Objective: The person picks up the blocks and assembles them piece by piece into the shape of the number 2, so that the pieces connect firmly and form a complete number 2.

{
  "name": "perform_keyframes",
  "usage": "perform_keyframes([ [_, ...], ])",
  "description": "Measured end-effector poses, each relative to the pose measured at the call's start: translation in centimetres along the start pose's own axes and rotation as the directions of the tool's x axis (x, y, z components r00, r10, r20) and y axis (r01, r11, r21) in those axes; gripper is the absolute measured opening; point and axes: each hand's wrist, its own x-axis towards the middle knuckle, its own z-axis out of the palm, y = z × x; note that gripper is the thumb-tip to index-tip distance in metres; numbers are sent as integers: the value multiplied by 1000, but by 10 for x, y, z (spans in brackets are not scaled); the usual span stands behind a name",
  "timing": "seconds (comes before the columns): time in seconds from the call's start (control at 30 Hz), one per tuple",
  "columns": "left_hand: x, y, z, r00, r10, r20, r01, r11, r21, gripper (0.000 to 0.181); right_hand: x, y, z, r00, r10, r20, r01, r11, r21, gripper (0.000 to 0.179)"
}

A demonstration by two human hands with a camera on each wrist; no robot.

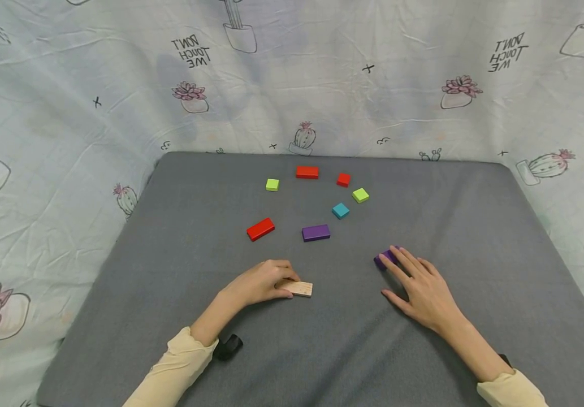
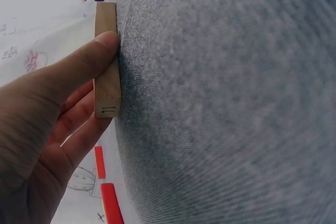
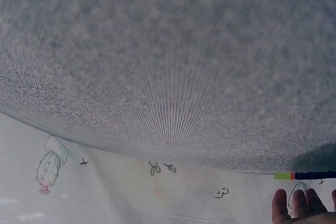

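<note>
My left hand (image 1: pixel 263 282) grips a plain wooden block (image 1: pixel 302 289) between thumb and fingers, low over the grey cloth. In the left wrist view the thumb lies across the wooden block (image 2: pixel 107 90), and dark marks like a number show on its near end. To the right, my right hand (image 1: pixel 426 294) has its fingers spread over a purple block (image 1: pixel 381 260), partly covering it. Whether those fingertips touch the block I cannot tell. The right wrist view catches just the fingertips (image 3: pixel 299 203) at its lower right corner. A second purple block (image 1: pixel 315 233) lies between the hands, farther back.
On the grey table (image 1: pixel 180 260) lie a red block (image 1: pixel 260 229) at left and another red block (image 1: pixel 307 172) at the back. A small red block (image 1: pixel 343 180), a blue block (image 1: pixel 340 211) and lime blocks (image 1: pixel 272 185) are nearby. A patterned curtain (image 1: pixel 322 73) surrounds the table's far side.
</note>
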Motion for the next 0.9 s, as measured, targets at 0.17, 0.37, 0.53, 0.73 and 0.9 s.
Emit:
perform_keyframes([
  [0.17, -1, 0, 1, 1000, -6, -12, 6, 1000, 0, 27, 2, -1, 0, 1000, 19, 6, -19, 1000, 12, 69],
  [0.37, -2, 0, 1, 1000, -11, -11, 11, 1000, -10, 27, 8, -1, -5, 992, 107, 62, -113, 987, 114, 85],
  [0.53, 0, 0, 0, 1000, -20, 3, 20, 1000, -8, 27, 20, 8, -13, 956, 179, 231, -238, 936, 259, 82],
  [0.73, 3, -1, 1, 1000, -18, 10, 18, 1000, -9, 26, 34, 24, -16, 946, 72, 317, -179, 930, 322, 70],
  [0.9, 4, -2, 1, 999, -34, 23, 35, 999, -25, 24, 40, 35, -15, 960, 8, 282, -107, 935, 338, 51],
])
